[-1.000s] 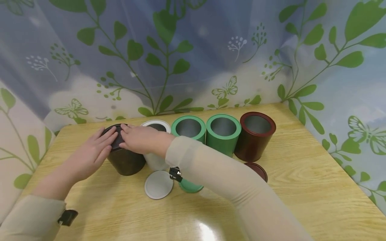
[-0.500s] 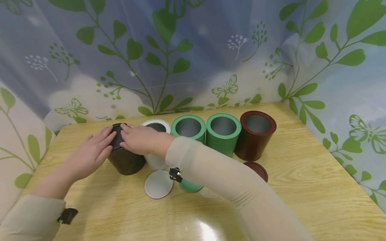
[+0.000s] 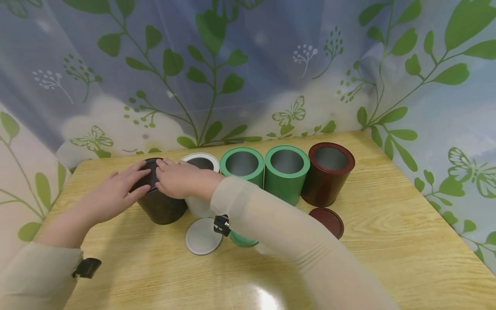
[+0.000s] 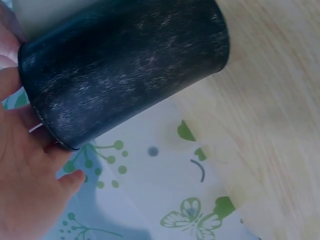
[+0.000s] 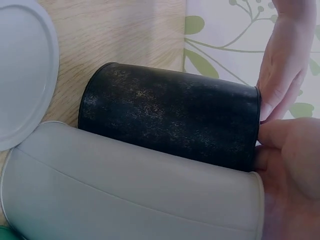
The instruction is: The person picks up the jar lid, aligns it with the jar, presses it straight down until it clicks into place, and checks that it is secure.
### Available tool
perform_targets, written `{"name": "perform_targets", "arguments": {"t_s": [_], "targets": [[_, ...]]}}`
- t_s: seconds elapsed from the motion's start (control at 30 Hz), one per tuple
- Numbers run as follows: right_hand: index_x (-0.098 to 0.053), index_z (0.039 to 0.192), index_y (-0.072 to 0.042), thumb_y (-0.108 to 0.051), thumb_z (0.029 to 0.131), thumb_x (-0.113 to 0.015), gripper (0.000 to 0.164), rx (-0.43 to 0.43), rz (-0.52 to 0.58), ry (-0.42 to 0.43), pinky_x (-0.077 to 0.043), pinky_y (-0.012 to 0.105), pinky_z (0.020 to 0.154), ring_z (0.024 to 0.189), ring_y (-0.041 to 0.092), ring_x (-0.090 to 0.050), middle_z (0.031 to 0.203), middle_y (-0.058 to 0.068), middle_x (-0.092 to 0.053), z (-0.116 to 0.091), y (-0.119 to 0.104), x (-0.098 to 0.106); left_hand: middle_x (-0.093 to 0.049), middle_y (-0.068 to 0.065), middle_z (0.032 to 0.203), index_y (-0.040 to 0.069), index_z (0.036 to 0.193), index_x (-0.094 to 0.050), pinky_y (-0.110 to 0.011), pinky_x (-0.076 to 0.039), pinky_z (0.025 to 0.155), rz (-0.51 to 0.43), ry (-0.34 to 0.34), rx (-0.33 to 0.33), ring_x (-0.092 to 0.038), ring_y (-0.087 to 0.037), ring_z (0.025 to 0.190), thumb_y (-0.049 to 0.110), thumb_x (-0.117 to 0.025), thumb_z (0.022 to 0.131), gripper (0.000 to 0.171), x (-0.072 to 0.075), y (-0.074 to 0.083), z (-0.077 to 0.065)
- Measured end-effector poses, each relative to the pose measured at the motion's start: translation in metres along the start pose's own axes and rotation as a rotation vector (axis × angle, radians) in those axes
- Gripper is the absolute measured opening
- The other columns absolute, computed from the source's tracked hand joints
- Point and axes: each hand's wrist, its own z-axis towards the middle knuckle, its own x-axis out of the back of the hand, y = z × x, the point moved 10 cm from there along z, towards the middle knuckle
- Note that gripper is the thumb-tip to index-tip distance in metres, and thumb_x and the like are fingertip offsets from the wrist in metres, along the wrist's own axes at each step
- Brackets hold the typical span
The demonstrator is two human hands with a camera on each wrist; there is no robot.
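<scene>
No txt, brands, nos. or signs legible in any view: none on blk can [image 4: 125,75], wht can [image 5: 130,185], grn cans [image 3: 286,189], dk-red can [image 3: 323,185], lids [image 3: 203,237] or leaf-print backdrop [image 3: 255,82].

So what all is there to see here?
Black can: one, black, row's left end
Black lid: apparently one, black, on that can
White can: one, white, next rightward
Green cans: two, green, mid-row
Red can: one, dark red, right end
White lid: one, white, before white can
Green lid: one visible, green, partly hidden by sleeve
Red lid: one, dark red, before red can
Table: one, pale wood, beneath
Cloth: count unclear, leaf-printed blue, behind
Sleeves: two, beige, forearms
Gadgets: two, black, cuffs
Left hand, right hand: two, bare, atop black can
</scene>
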Motion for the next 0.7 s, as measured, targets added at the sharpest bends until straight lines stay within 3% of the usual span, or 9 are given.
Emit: {"name": "perform_targets", "arguments": {"t_s": [0.17, 0.43, 0.57, 0.7], "targets": [[-0.011, 0.151, -0.019, -0.042, 0.102, -0.017, 0.054, 0.003, 0.011, -0.001, -0.011, 0.031, 0.113, 0.141, 0.011, 0.003, 0.156, -0.002, 0.003, 0.000, 0.000, 0.000, -0.014, -0.027, 0.150, -0.003, 0.143, -0.031, -0.066, -0.012, 0.101, -0.013, -0.038, 0.015, -0.018, -0.045, 0.134, 0.043, -0.040, 0.099, 0.064, 0.002, 0.003, 0.002], [-0.011, 0.151, -0.020, -0.042, 0.102, -0.017, 0.054, -0.019, 0.011, -0.003, -0.010, 0.032, 0.113, 0.141, 0.010, 0.004, 0.156, -0.003, 0.003, 0.000, 0.003, 0.000, -0.006, -0.026, 0.151, -0.002, 0.146, -0.023, -0.065, -0.016, 0.100, -0.146, -0.092, 0.046, -0.013, -0.050, 0.133, 0.046, -0.039, 0.098, 0.070, -0.001, 0.001, 0.005], [-0.008, 0.151, -0.019, -0.046, 0.101, -0.017, 0.058, -0.031, 0.032, 0.041, -0.007, 0.034, 0.113, 0.140, 0.009, 0.006, 0.156, -0.003, 0.005, -0.009, 0.005, 0.001, -0.006, -0.025, 0.152, 0.000, 0.147, -0.021, -0.066, -0.008, 0.102, -0.160, -0.050, 0.041, -0.009, -0.046, 0.136, 0.045, -0.034, 0.100, 0.066, -0.003, 0.003, -0.002], [-0.010, 0.151, -0.015, -0.049, 0.099, -0.019, 0.063, 0.015, 0.037, 0.118, -0.007, 0.033, 0.113, 0.141, 0.013, 0.004, 0.156, 0.002, 0.003, -0.026, -0.001, 0.008, -0.004, -0.023, 0.153, 0.001, 0.148, -0.019, -0.066, -0.002, 0.102, -0.182, 0.030, 0.008, -0.007, -0.042, 0.138, 0.038, -0.031, 0.102, 0.060, 0.002, 0.014, -0.016]]}}
